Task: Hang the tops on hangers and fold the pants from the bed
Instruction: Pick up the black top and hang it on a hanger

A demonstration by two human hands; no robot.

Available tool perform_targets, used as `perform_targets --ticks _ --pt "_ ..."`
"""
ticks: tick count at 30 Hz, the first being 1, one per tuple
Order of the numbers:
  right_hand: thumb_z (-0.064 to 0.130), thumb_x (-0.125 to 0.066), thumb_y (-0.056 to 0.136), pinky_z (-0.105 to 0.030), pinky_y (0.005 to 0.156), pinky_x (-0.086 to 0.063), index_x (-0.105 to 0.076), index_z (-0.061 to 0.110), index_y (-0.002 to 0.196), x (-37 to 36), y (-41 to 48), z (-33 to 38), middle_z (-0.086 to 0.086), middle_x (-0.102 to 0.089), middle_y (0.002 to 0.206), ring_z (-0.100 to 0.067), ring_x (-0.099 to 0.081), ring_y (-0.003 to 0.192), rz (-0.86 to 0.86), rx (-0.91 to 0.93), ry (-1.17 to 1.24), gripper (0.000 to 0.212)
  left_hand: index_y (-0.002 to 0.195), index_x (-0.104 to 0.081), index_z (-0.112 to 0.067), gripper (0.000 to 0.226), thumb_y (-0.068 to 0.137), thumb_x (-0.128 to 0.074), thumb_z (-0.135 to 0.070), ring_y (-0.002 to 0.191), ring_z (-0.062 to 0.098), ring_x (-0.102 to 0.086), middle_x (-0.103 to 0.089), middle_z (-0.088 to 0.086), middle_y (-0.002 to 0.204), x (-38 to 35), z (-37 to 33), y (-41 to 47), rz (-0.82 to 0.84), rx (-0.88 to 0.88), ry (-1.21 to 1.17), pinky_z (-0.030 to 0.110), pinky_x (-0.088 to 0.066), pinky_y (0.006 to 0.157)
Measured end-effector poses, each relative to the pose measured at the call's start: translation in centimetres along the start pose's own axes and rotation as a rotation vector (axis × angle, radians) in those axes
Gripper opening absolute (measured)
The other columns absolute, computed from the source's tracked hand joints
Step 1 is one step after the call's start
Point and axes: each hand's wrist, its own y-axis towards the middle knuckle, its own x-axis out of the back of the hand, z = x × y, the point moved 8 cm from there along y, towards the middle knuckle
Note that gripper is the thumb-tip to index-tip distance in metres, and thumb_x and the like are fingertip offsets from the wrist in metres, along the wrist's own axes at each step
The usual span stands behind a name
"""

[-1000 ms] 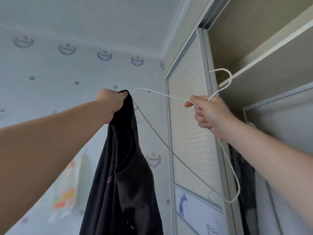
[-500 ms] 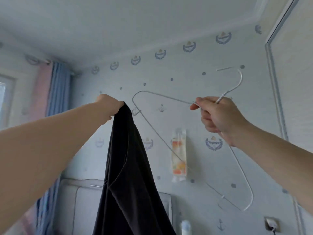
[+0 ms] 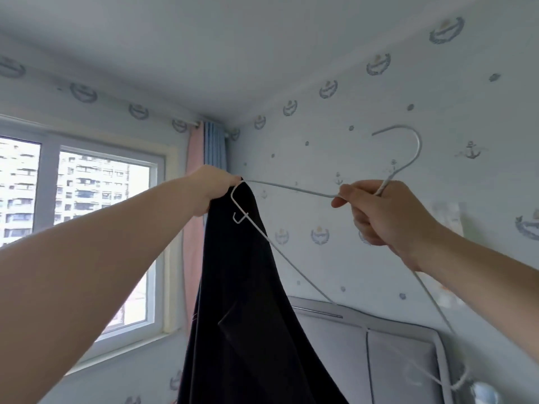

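A black top hangs down in front of me, pinched at its upper edge by my left hand. My right hand grips the neck of a white wire hanger, just below its hook. The hanger is tilted, with its left shoulder end touching the top right beside my left hand. A small notch hook on that end lies against the black cloth. The hanger's lower bar runs down to the right, partly behind my right forearm. Both arms are raised high.
A grey padded headboard stands against the patterned wall below the hanger. A window with pink and blue curtains fills the left side. The bed surface is out of view.
My view has swung left from the wardrobe to the window and headboard. The hanger's left end has come up against the top at my left hand.
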Motion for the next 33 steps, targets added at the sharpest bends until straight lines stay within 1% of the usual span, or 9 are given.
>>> perform_targets --ticks 5,7,11,13,17,25,29,31,33 --pt "0.025 -0.057 0.1 -0.02 0.038 -0.024 -0.076 0.019 0.075 -8.8 -2.4 -1.7 -0.001 -0.033 0.046 -0.015 -0.024 0.038 0.016 0.015 -0.036 0.032 0.072 -0.071 -0.012 0.027 0.096 -0.066 -0.025 0.041 -0.002 -0.052 -0.056 -0.014 0.046 5.8 5.8 -1.3 -0.009 -0.158 0.236 0.008 -0.035 0.038" --pt "0.027 -0.057 0.1 -0.02 0.038 -0.024 -0.076 0.023 0.077 -11.9 -3.9 -3.0 0.001 -0.034 0.046 -0.015 -0.025 0.038 0.051 0.02 -0.046 0.03 0.065 -0.068 -0.019 0.033 0.097 -0.064 -0.027 0.045 -0.001 -0.052 -0.057 -0.013 0.05 6.9 8.4 -2.7 0.029 -0.212 0.296 0.007 -0.035 0.04" --pt "0.027 -0.058 0.099 -0.019 0.037 -0.025 -0.076 0.027 0.077 -18.4 -7.8 -7.8 0.003 -0.035 0.042 -0.013 -0.027 0.037 0.14 -0.07 0.02 0.028 0.078 -0.071 -0.028 0.025 0.098 -0.059 -0.036 0.069 0.0 -0.06 -0.067 -0.008 0.071 6.8 14.8 -7.2 0.126 -0.321 0.526 0.007 -0.037 0.054" --pt "0.023 -0.058 0.1 -0.018 0.037 -0.023 -0.076 0.024 0.076 -21.5 -10.7 -10.9 0.005 -0.034 0.04 -0.012 -0.026 0.035 0.192 -0.148 0.067 0.03 0.076 -0.068 -0.036 0.023 0.098 -0.059 -0.036 0.069 -0.007 -0.059 -0.066 -0.017 0.068 6.2 19.1 -10.4 0.205 -0.29 0.543 0.006 -0.04 0.056" --pt "0.02 -0.06 0.099 -0.019 0.039 -0.022 -0.073 0.013 0.073 -27.2 -18.2 -17.3 0.002 -0.034 0.041 -0.012 -0.027 0.035 0.27 -0.317 0.166 0.03 0.07 -0.062 -0.043 0.03 0.097 -0.061 -0.031 0.059 -0.012 -0.056 -0.059 -0.032 0.06 6.5 27.8 -16.0 0.268 -0.164 0.494 0.001 -0.037 0.057" --pt "0.015 -0.059 0.1 -0.023 0.041 -0.02 -0.074 0.013 0.077 -34.7 -31.3 -23.8 -0.004 -0.03 0.046 -0.014 -0.023 0.041 0.59 -0.531 0.107 0.028 0.078 -0.072 -0.033 0.018 0.095 -0.066 -0.032 0.055 0.001 -0.048 -0.059 -0.01 0.061 6.7 41.6 -24.6 0.239 0.163 0.232 0.014 -0.04 0.057" --pt "0.016 -0.057 0.101 -0.028 0.044 -0.015 -0.074 0.009 0.081 -34.9 -32.9 -24.8 -0.006 -0.027 0.049 -0.015 -0.02 0.044 0.704 -0.601 0.064 0.027 0.092 -0.077 -0.015 0.018 0.098 -0.063 -0.025 0.075 0.023 -0.068 -0.074 0.02 0.093 8.0 46.3 -27.8 0.07 0.513 -0.19 0.041 -0.061 0.072" --pt "0.014 -0.056 0.102 -0.027 0.044 -0.016 -0.074 0.007 0.084 -35.0 -33.3 -24.8 -0.005 -0.029 0.047 -0.014 -0.021 0.041 0.73 -0.593 0.033 0.026 0.101 -0.076 -0.011 0.022 0.099 -0.063 -0.027 0.076 0.023 -0.07 -0.075 0.019 0.098 7.4 48.0 -29.6 0.06 0.667 -0.296 0.032 -0.06 0.061" --pt "0.01 -0.055 0.102 -0.017 0.041 -0.023 -0.074 0.002 0.086 -35.1 -33.6 -24.7 0.013 -0.036 0.04 -0.002 -0.029 0.035 0.729 -0.568 0.037 0.025 0.107 -0.076 -0.014 0.025 0.098 -0.064 -0.033 0.084 0.02 -0.07 -0.076 0.009 0.097 6.6 49.0 -30.7 0.104 0.72 -0.245 0.03 -0.055 0.067"
